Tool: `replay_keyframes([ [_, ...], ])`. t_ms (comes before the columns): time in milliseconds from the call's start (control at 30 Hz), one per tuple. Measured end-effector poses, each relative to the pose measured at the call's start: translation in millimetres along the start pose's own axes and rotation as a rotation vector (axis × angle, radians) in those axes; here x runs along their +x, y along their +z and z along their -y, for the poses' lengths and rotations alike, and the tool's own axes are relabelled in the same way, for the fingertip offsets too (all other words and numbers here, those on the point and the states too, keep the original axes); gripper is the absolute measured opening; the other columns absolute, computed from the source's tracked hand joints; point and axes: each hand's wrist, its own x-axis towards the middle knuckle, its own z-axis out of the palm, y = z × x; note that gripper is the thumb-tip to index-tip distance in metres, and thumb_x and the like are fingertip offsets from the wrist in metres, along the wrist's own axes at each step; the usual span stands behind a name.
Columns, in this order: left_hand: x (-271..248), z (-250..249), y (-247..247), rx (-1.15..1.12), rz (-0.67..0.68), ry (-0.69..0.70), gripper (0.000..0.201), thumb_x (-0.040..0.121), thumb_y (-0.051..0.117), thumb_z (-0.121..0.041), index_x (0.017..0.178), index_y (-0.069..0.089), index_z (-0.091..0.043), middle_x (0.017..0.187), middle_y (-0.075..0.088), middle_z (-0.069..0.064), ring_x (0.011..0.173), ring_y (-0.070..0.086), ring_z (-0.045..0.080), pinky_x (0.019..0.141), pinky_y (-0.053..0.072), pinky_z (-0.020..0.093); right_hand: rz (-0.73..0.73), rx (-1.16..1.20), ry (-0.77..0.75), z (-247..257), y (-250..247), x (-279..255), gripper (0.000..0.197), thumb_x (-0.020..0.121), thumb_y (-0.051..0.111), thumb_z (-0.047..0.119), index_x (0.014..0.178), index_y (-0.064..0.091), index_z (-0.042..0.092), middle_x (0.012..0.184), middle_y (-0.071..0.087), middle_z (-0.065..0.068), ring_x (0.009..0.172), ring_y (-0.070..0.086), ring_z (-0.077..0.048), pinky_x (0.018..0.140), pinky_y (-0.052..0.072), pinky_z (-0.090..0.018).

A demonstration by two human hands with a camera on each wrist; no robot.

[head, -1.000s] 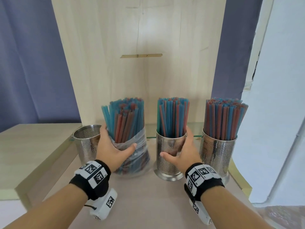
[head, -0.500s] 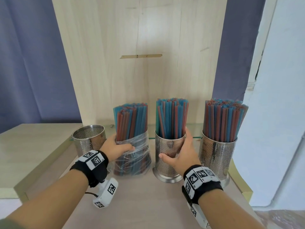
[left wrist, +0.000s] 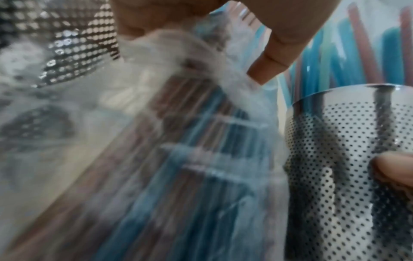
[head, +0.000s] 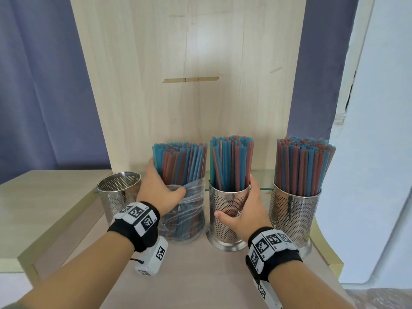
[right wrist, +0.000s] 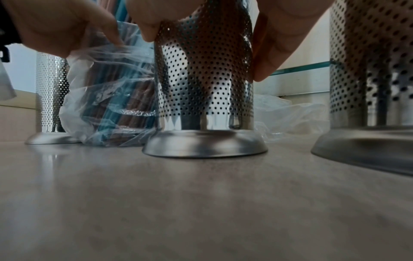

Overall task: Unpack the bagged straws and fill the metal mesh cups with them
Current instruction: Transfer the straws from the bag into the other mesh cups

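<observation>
A clear plastic bag (head: pixel 189 210) of blue and red straws (head: pixel 180 161) stands upright on the table, straw tops sticking out. My left hand (head: pixel 160 192) grips the bag's bunched rim, thumb in front, fingers behind the bundle. In the left wrist view the bag (left wrist: pixel 178 159) is blurred. My right hand (head: pixel 243 210) wraps round the middle mesh cup (head: pixel 227 210), which is full of straws; the same cup (right wrist: pixel 205 84) stands on its base in the right wrist view. An empty mesh cup (head: pixel 118 192) stands left of the bag. A third full cup (head: pixel 292 210) stands at the right.
A wooden back panel (head: pixel 189 74) rises behind the cups. A crumpled empty plastic bag (right wrist: pixel 290 114) lies behind the middle cup. The grey table surface (head: pixel 200 275) extends toward me. A lower wooden ledge (head: pixel 44 197) lies to the left.
The bagged bundle went from leaning left to standing upright close to the middle cup. My left hand shifted up to the bag's rim. The right hand stayed on the middle cup.
</observation>
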Motion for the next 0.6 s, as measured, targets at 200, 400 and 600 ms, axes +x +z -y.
replay_keyframes([
  [200, 9.5, -4.2, 12.1, 0.020, -0.002, -0.195, 0.133, 0.040, 0.086, -0.071, 0.146, 0.024, -0.021, 0.136, 0.053, 0.002, 0.121, 0.056, 0.023, 0.101, 0.049, 0.042, -0.013, 0.001, -0.011, -0.4, 0.6, -0.8, 0.128, 0.058, 0.089, 0.045, 0.152, 0.002, 0.034, 0.152, 0.034, 0.005, 0.137, 0.039, -0.014, 0.110, 0.035, -0.029],
  [400, 15.9, 1.1, 5.1, -0.054, -0.048, -0.260, 0.057, 0.070, 0.082, -0.049, 0.109, 0.068, -0.011, 0.093, 0.071, 0.004, 0.087, 0.068, 0.022, 0.071, 0.050, 0.027, -0.010, 0.019, -0.011, -3.9, 2.6, 1.3, 0.130, 0.054, 0.089, 0.049, 0.152, 0.004, 0.033, 0.151, 0.037, 0.007, 0.136, 0.040, -0.012, 0.112, 0.037, -0.034],
  [600, 12.1, -8.8, 0.9, 0.086, -0.046, -0.198, 0.077, 0.075, 0.078, -0.049, 0.135, 0.050, -0.010, 0.117, 0.066, 0.006, 0.109, 0.064, 0.026, 0.088, 0.051, 0.032, -0.006, 0.023, -0.011, -4.0, 2.9, 1.6, 0.129, 0.054, 0.088, 0.050, 0.150, 0.004, 0.037, 0.150, 0.037, 0.008, 0.136, 0.040, -0.011, 0.112, 0.039, -0.035],
])
